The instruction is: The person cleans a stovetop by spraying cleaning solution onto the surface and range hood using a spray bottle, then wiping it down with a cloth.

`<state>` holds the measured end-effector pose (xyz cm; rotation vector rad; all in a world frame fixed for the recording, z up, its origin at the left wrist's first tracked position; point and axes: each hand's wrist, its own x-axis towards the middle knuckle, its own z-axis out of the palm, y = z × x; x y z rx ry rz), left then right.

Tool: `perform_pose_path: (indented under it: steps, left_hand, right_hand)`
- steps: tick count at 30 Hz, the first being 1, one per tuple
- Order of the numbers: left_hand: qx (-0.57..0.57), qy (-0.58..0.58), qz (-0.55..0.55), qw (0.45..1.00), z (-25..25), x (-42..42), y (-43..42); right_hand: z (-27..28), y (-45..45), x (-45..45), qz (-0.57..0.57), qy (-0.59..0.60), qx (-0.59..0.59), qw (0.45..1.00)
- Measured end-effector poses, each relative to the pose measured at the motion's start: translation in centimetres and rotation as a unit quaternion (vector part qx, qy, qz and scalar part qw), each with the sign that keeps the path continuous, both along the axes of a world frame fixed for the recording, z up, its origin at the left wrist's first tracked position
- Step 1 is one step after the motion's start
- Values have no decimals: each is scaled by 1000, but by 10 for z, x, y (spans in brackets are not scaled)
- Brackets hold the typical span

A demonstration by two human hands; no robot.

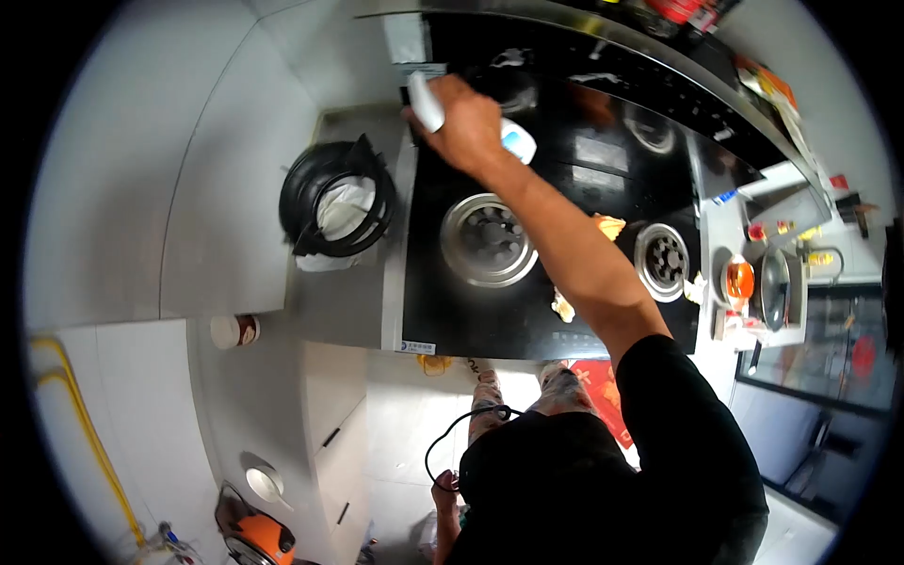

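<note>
The grip of the right hand [460,121] is closed around the upper part of a white plastic spray bottle with a blue label [519,141], held over the far left part of a black glass cooktop [452,320]. The white spray head shows at one side of the fist, the body at the other; its contents cannot be seen. The bare right forearm reaches forward and leftward across the cooktop from a short black sleeve, above two round silver-rimmed burners. Crumpled orange material [609,226] lies beside the forearm. The left hand [444,490] is low, beside the torso, near a looped black cord [428,452]; its grip is too small to tell. On the grey surface [344,306] left of the cooktop, round black ring-shaped ironware [299,193] surrounds crumpled white material. Further down the left side are a white jar with a dark reddish label [226,331] and a small white bowl with a handle-like piece [265,483]. At far right, a bowl [739,281] holds something orange, beside a dark round pan [774,289].
</note>
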<state>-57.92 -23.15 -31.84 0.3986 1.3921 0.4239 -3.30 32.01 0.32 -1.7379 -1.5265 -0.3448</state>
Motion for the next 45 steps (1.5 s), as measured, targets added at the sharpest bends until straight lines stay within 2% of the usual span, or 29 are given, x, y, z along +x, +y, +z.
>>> perform_pose_path:
  steps: [2, 4, 6, 7, 10, 12, 14, 16, 17, 19, 20, 21, 22, 23, 24, 25, 26, 28, 30, 31, 33, 34, 35, 38, 39, 40, 42, 43, 45]
  left_hand:
    - [31, 11, -41, 999, 9, 2, 17]
    - [36, 28, -73, 996, 29, 7, 35]
    - [44, 50, -95, 993, 42, 12, 53]
    - [32, 99, -151, 983, 47, 16, 62]
    - [6, 154, -190, 970, 52, 26, 79]
    - [130, 143, -289, 938, 54, 36, 90]
    - [285, 178, -405, 850, 54, 41, 101]
    - [231, 119, -298, 918, 54, 50, 103]
    - [235, 123, -303, 915, 61, 59, 108]
    - [158, 81, -243, 954, 76, 81, 110]
    - [166, 98, -278, 941, 66, 82, 110]
    - [215, 135, -361, 897, 42, 67, 105]
    - [306, 202, -470, 803, 15, 49, 98]
    - [345, 229, -506, 756, 5, 45, 99]
    - [309, 208, -477, 796, 17, 50, 99]
    - [226, 160, -410, 869, 43, 71, 108]
    - [154, 126, -356, 913, 63, 86, 113]
    - [91, 107, -313, 939, 109, 123, 116]
    - [164, 116, -337, 920, 97, 125, 116]
    - [184, 91, -278, 939, 101, 131, 106]
    - [269, 191, -440, 835, 40, 86, 93]
    - [312, 241, -504, 769, 22, 74, 88]
    - [397, 234, -576, 676, 15, 72, 94]
    - [368, 246, -564, 697, 29, 97, 102]
    - [411, 209, -591, 662, 29, 96, 107]
    - [413, 205, -593, 660, 29, 100, 108]
    - [325, 247, -595, 692, 37, 107, 109]
    - [403, 221, -552, 695, 30, 100, 107]
    - [351, 244, -588, 686, 37, 110, 115]
  right_hand:
    - [-11, -22, 2, 57, -12, 15, 998]
    - [2, -65, -1, 74, -19, -58, 995]
    - [9, -105, 8, 106, -57, -51, 991]
    - [8, -127, 12, 85, -59, -70, 992]
    - [13, -195, 29, 47, -41, -138, 988]
    - [1, -238, 48, 2, -29, -148, 989]
    - [-9, -274, 73, -58, 6, -148, 987]
    - [-16, -296, 99, -130, 26, -113, 985]
    - [-16, -304, 110, -142, 24, -89, 986]
    - [-21, -314, 126, -119, 13, -52, 991]
    - [-24, -310, 125, -88, -11, -38, 995]
    - [-16, -304, 117, -54, -9, -51, 997]
    - [-8, -296, 106, -17, -4, -63, 998]
    - [-10, -280, 100, 1, -18, -44, 999]
    - [-14, -265, 94, 19, -32, -22, 999]
    - [-16, -252, 91, 23, -31, -16, 999]
    - [-20, -242, 93, 25, -32, -9, 999]
    - [-30, -236, 111, -7, -11, -52, 999]
    - [-23, -251, 133, -44, -2, -54, 998]
    - [-17, -263, 139, -63, 19, -41, 997]
    - [-5, -282, 147, -67, 32, -56, 996]
    - [-1, -291, 153, -67, 50, -65, 994]
    - [-4, -301, 161, -91, 69, -69, 991]
    - [-39, -336, 216, -212, 128, -23, 968]
    - [-32, -353, 227, -275, 170, -16, 946]
    - [-22, -369, 237, -335, 211, -9, 918]
    - [-15, -401, 257, -356, 189, 34, 914]
    - [-12, -414, 262, -373, 194, 42, 906]
    - [-14, -438, 276, -390, 215, 62, 893]
